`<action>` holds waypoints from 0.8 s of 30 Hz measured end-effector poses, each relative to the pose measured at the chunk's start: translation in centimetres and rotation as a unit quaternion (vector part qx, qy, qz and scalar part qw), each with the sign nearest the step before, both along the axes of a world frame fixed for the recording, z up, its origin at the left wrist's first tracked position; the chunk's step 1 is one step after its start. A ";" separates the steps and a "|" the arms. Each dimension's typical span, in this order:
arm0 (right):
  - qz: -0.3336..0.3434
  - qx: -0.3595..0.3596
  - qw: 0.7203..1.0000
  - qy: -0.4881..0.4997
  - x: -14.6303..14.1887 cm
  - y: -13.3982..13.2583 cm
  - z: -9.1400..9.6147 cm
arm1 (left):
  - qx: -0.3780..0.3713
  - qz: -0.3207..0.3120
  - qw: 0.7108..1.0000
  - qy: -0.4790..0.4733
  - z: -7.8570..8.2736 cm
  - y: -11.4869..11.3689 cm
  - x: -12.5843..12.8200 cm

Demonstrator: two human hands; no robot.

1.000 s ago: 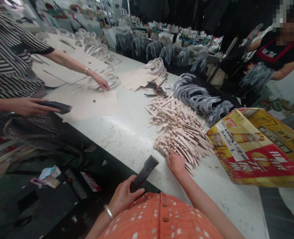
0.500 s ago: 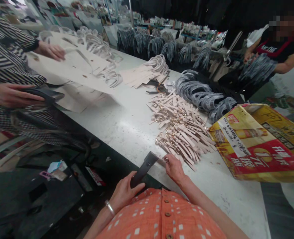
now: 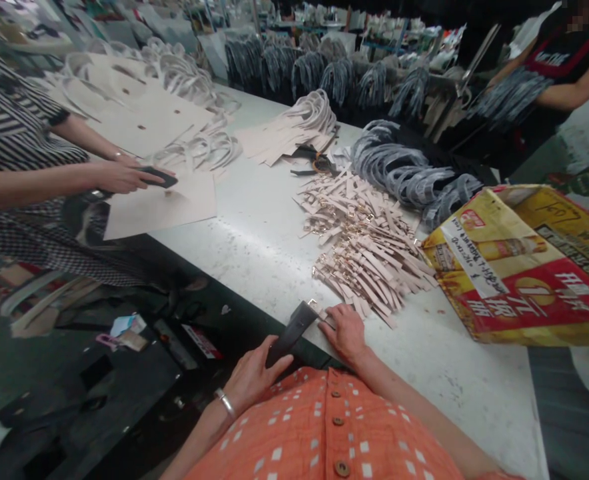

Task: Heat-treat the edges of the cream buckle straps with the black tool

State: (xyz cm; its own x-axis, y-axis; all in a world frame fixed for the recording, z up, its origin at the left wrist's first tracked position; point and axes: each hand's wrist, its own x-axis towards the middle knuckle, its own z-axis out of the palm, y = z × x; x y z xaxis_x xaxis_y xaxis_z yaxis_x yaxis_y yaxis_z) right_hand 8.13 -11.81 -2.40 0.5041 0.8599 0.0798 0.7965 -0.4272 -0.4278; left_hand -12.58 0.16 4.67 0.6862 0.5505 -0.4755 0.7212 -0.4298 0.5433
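My left hand [image 3: 257,370] is wrapped round a dark, flat-ended handheld piece [image 3: 299,320] whose exact kind I cannot make out. My right hand [image 3: 347,333] pinches a pale pink buckle strap [image 3: 323,316]. The strap's gold buckle end lies against the tip of the dark piece, over the near table edge. Just beyond my hands, a heap of similar pink straps with gold buckles [image 3: 369,253] lies on the white table [image 3: 254,233].
A yellow and red carton [image 3: 514,273] stands at right, beside grey looped handles [image 3: 399,170]. Black-and-orange cutters [image 3: 319,160] rest behind the straps. At left, a co-worker's hand [image 3: 124,177] holds a dark tool over a pale panel [image 3: 189,203]. Another person [image 3: 564,73] stands at far right.
My right hand has brought the strap's buckle end up to the dark piece's tip. The left co-worker's dark tool has moved right, over a pale panel. The view has shifted slightly.
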 end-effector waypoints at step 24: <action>0.015 0.078 0.996 0.033 0.2 -0.4 -1.6 | -0.028 -0.047 0.996 0.074 2.4 0.3 2.4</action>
